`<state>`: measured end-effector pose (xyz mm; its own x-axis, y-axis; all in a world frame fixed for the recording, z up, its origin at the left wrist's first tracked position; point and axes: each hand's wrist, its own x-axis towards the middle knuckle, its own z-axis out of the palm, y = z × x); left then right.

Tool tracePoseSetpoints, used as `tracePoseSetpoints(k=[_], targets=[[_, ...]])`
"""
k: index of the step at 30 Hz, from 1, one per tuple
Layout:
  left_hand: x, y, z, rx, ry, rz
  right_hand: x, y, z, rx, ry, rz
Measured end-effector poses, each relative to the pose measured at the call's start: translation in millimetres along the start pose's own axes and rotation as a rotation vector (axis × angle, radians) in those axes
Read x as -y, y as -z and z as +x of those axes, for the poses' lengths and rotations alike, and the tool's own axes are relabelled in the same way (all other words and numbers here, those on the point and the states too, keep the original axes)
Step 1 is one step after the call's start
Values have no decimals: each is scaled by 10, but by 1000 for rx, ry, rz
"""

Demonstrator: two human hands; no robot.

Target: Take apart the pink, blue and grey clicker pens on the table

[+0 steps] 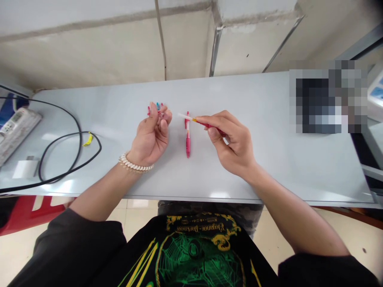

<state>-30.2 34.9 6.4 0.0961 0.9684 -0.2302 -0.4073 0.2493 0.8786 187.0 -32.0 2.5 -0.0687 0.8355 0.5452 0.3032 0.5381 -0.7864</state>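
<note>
My left hand [153, 139], wearing a coiled white bracelet, has its fingers curled around several small pen parts with pink and blue ends [158, 106]. Their exact shape is mostly covered by the fingers. My right hand [231, 139] pinches a red pen [206, 124] that lacks its upper barrel; a whitish tube [184, 116] with a yellow piece at its base sticks out to the left. On the table between both hands lies a whole pink pen [188, 137], clip end away from me. The whitish tube's tip passes over this pen's upper end.
A light grey table [134, 93] runs along the wall. At the left are a looped black cable [80, 139] with a yellow tag [87, 139], a white charger plug [25, 168] and a power strip [18, 127]. A blurred dark object [317, 105] stands at the right.
</note>
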Motion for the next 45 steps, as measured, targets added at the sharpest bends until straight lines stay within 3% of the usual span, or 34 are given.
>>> tracePoseSetpoints(k=[10,16,20,31,39,45], targets=[[26,69,-2,14,31,42,20,-3,1,33,11,-19],[19,-7,-44,30,71,18,45,8,9,8,-14,-20],[20,-72,-72,-20,94,-56,52,7,9,12,-35,-36],[55,-54,-75,20,-71,80,18,-13,-17,72,69,-70],[122,-50,-104,7,-281,199,-62,-65,-58,-23,78,-204],[142,-92,-134,51,-284,198,-70,-92,-71,-53,178,-242]])
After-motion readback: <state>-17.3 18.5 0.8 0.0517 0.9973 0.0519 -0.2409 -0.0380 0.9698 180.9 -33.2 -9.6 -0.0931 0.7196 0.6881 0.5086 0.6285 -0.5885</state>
